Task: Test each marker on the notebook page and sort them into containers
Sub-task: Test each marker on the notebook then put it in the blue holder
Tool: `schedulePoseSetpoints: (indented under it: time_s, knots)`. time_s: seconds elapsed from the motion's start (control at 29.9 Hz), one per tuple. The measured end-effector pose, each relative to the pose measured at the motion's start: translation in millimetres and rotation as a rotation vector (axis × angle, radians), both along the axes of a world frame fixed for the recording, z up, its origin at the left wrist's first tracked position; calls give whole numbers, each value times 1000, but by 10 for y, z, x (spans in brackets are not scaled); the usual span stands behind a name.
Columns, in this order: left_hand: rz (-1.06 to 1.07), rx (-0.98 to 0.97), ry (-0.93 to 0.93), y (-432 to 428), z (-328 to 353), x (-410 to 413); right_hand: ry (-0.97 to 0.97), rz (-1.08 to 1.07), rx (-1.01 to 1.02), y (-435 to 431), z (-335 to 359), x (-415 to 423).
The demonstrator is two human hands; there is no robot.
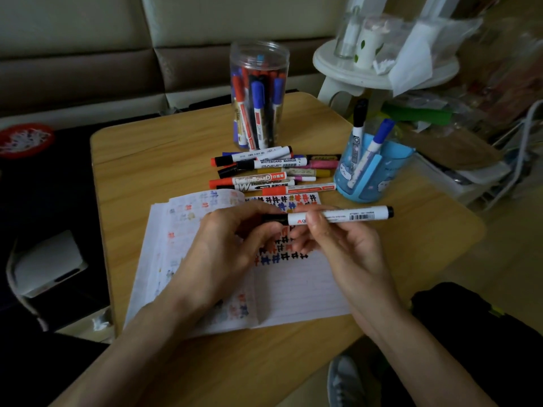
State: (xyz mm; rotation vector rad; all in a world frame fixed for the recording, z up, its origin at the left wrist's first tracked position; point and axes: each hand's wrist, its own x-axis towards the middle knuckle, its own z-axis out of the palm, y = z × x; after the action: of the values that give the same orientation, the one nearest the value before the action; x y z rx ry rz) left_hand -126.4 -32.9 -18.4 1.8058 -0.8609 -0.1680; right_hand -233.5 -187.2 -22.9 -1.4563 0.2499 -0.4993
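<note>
Over the open notebook (pixel 296 292) both my hands hold one white whiteboard marker with black ends (pixel 346 215), lying level. My right hand (pixel 332 245) pinches its white barrel. My left hand (pixel 232 242) grips its black cap end. The lined page carries rows of small hash marks in black, blue, red and orange. Behind the notebook lies a pile of loose markers (pixel 273 171) in several colours. A clear plastic jar (pixel 258 95) full of red, blue and black markers stands at the back. At the right, a blue pen holder (pixel 373 177) has two markers in it.
The wooden table (pixel 141 177) is small, with rounded corners. A white stool (pixel 379 74) with bottles and bags stands behind the blue holder. Clutter and a wire rack fill the right side. A sofa runs along the back. A grey shoe (pixel 349 380) shows below.
</note>
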Motion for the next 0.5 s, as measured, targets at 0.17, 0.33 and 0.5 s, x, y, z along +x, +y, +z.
schedulePoseSetpoints:
  time_s: [0.17,0.33,0.5]
  knots:
    - [69,-72,85,-107,94,-22,-24,-154,123,-237,188,-28]
    - [128,-195,140,-309,391,-41,-2,-351,124,-612,308,-196]
    - [130,-303,104,-682,655,-109,157,-450,-248,-945,189,-233]
